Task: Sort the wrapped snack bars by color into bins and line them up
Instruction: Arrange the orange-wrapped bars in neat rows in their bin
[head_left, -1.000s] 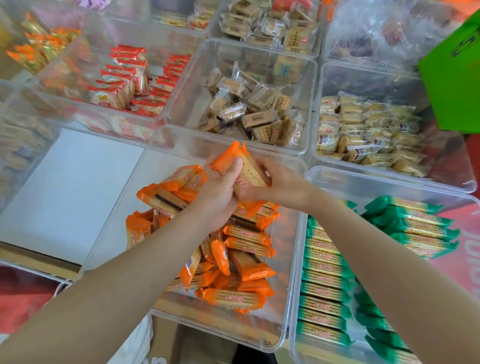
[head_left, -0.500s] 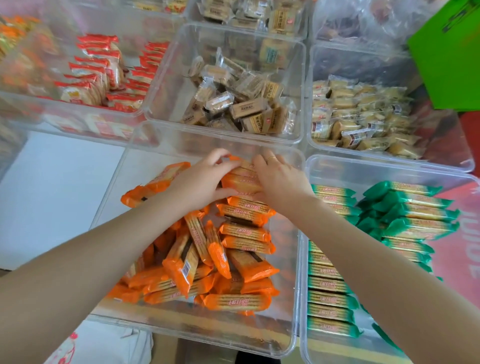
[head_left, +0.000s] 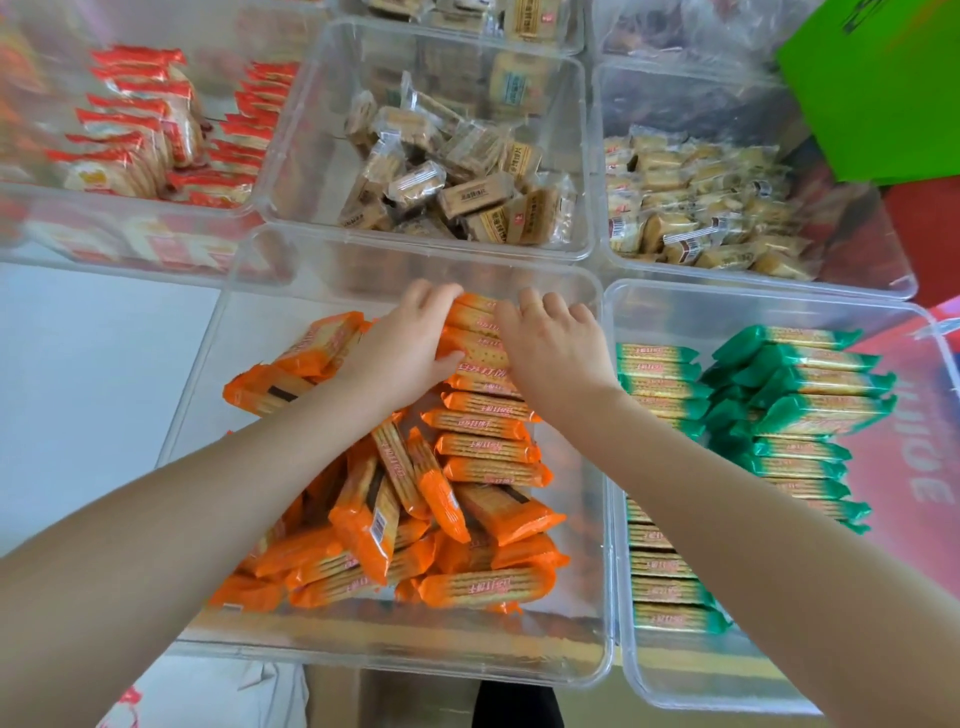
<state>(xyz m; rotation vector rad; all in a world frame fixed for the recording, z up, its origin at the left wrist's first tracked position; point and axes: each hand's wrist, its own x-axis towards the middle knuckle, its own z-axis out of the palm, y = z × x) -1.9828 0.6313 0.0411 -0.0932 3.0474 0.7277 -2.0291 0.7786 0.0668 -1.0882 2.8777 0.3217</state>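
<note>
My left hand (head_left: 400, 343) and right hand (head_left: 550, 348) pinched the top orange bars (head_left: 475, 338) of the row at the far end of the clear bin (head_left: 363, 660); my fingertips were hidden behind them, and my arms covered other bars.

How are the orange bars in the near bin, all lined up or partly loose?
Partly loose. The orange bars on the bin's right side lie in a row; those on its left lie jumbled at mixed angles.
</note>
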